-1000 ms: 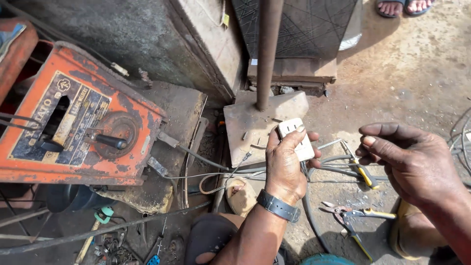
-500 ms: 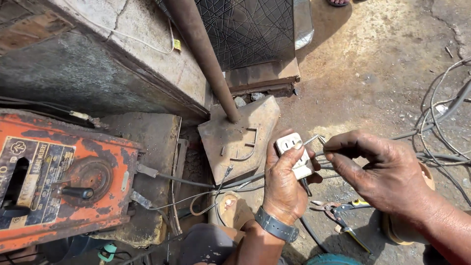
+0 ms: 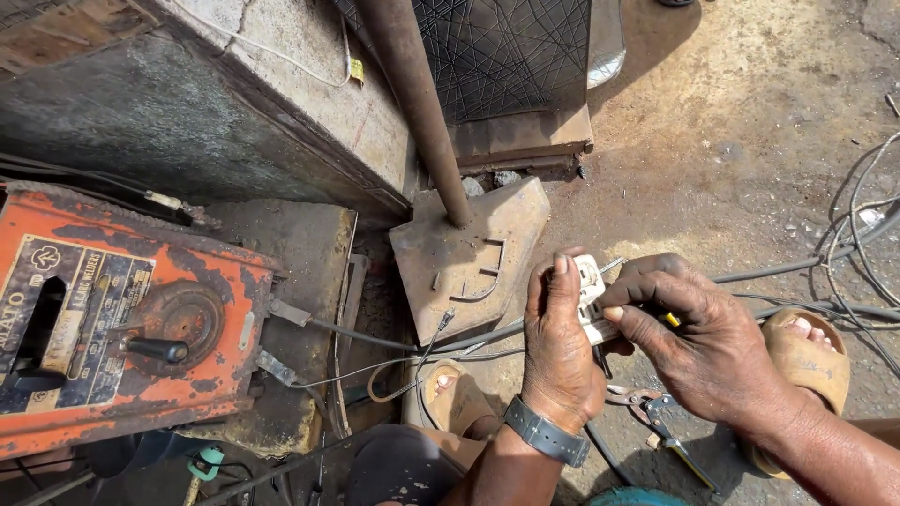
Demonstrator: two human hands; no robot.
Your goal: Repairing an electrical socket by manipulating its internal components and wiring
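Note:
My left hand (image 3: 560, 351), with a grey watch on its wrist, grips a white electrical plug (image 3: 592, 295) from the left side. My right hand (image 3: 698, 333) presses against the plug from the right, and a yellow-handled tool tip (image 3: 671, 319) shows between its fingers. A thin wire end sticks up from the top of the plug. A dark cable runs from under my hands down toward the ground.
An orange welding machine (image 3: 112, 314) with a black lever stands at the left. A rusty pipe (image 3: 417, 103) rises from a steel base plate (image 3: 469, 258). Pliers (image 3: 656, 417) lie on the dirt below my hands. Cables (image 3: 844, 272) trail to the right beside my sandalled foot (image 3: 811, 351).
My right hand has closed in onto the plug from the right. The view has shifted, so the welding machine sits further left and lower.

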